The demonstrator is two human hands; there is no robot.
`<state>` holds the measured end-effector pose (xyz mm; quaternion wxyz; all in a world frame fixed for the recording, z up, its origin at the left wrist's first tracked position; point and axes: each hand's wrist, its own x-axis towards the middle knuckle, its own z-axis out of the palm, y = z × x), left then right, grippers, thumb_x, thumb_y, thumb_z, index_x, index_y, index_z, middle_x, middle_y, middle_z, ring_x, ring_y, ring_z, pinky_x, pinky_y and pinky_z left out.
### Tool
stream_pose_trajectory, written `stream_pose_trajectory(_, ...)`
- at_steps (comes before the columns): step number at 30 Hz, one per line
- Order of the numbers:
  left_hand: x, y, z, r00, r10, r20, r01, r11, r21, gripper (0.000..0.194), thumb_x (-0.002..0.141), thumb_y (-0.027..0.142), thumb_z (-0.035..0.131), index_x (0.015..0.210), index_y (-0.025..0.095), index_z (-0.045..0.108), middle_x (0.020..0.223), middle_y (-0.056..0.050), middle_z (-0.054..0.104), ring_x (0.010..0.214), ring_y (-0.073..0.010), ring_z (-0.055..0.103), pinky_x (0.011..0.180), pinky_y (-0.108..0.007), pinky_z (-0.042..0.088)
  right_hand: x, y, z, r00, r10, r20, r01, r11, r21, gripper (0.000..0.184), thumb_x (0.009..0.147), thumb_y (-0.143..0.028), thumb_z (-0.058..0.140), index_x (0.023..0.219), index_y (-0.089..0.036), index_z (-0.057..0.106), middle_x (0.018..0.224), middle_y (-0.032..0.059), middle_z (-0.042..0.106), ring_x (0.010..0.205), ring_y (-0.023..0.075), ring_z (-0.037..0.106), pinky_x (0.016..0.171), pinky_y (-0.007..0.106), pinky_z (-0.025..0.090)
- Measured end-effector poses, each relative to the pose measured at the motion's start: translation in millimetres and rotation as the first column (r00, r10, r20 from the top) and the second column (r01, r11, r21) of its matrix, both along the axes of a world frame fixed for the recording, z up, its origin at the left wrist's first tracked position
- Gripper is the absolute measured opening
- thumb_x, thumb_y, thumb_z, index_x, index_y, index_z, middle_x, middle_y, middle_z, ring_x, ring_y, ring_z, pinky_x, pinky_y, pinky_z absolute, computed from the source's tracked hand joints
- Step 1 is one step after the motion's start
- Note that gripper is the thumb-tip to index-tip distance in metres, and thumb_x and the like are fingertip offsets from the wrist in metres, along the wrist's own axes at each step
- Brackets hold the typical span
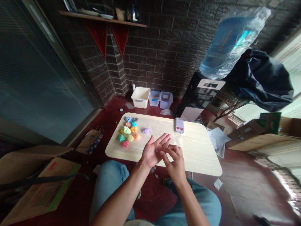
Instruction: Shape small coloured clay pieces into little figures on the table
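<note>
My left hand is held palm up over the front of the low table, its fingers stretched out. My right hand reaches across to it, thumb and fingertips drawn together at the left palm. A small purplish spot shows at the fingertips; I cannot make out what it is. Beyond the hands, a lump of purple modelling clay lies alone on a clear textured sheet. To its left sit several clay lumps, among them a red one, a pale green one and a blue one.
The pale wooden table stands before my knees. A white card or box lies at its back edge. Behind are a white bin and clear plastic boxes. A water dispenser stands back right; cardboard boxes flank both sides.
</note>
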<state>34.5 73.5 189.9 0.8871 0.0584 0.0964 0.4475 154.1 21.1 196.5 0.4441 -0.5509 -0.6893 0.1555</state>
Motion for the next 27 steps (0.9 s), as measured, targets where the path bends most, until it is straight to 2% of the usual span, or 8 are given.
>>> stream_pose_trajectory(5, 0, 2, -6.1, 1.000, 0.017, -0.013, -0.017, 0.999, 0.030, 0.065, 0.095, 0.047, 0.029, 0.145, 0.006, 0.031, 0.152, -0.014, 0.035, 0.142, -0.0227, 0.029, 0.114, -0.034, 0.027, -7, 0, -10.4, 0.997, -0.033, 0.071, 0.034, 0.999, -0.009, 0.018, 0.087, -0.036, 0.063, 0.100, -0.029, 0.072, 0.090, 0.0048, 0.062, 0.089, 0.0232, 0.053, 0.079, 0.039, 0.042)
stream_pose_trajectory(12, 0, 3, -10.2, 0.998, 0.012, -0.055, -0.010, 0.999, 0.041, 0.065, 0.095, 0.050, 0.027, 0.143, 0.007, 0.035, 0.150, -0.015, 0.038, 0.143, -0.0224, 0.026, 0.116, -0.035, 0.023, -12, 3, -11.3, 0.981, -0.057, 0.188, 0.063, 0.998, -0.024, 0.019, 0.087, -0.035, 0.064, 0.103, -0.028, 0.072, 0.092, 0.0043, 0.064, 0.087, 0.0225, 0.052, 0.077, 0.037, 0.037)
stream_pose_trajectory(19, -1, 5, -16.5, 0.995, 0.040, -0.094, -0.038, 0.999, 0.024, 0.063, 0.094, 0.050, 0.031, 0.139, 0.007, 0.042, 0.148, -0.015, 0.041, 0.141, -0.0232, 0.031, 0.115, -0.034, 0.025, -16, 3, -13.1, 0.963, -0.026, 0.267, 0.032, 0.999, -0.017, 0.020, 0.089, -0.031, 0.060, 0.105, -0.027, 0.071, 0.090, 0.0051, 0.065, 0.084, 0.0220, 0.052, 0.076, 0.037, 0.036)
stream_pose_trajectory(23, -5, 8, -22.9, 0.990, 0.046, -0.136, -0.053, 0.997, -0.052, 0.060, 0.093, 0.050, 0.035, 0.133, 0.008, 0.048, 0.142, -0.015, 0.049, 0.135, -0.0236, 0.040, 0.108, -0.033, 0.036, -13, 11, -21.4, 0.984, 0.003, 0.180, 0.005, 0.999, -0.044, 0.019, 0.090, -0.034, 0.059, 0.101, -0.027, 0.072, 0.090, 0.0048, 0.066, 0.086, 0.0216, 0.056, 0.079, 0.038, 0.039)
stream_pose_trajectory(27, -18, 12, -32.9, 0.960, 0.110, -0.256, -0.152, 0.977, -0.150, 0.048, 0.092, 0.047, 0.042, 0.124, 0.014, 0.056, 0.133, -0.012, 0.058, 0.127, -0.0212, 0.049, 0.097, -0.032, 0.046, 7, 38, -43.3, 0.997, -0.071, -0.004, 0.070, 0.989, -0.129, 0.028, 0.089, -0.043, 0.056, 0.096, -0.023, 0.073, 0.088, 0.0054, 0.066, 0.080, 0.0191, 0.060, 0.075, 0.034, 0.047)
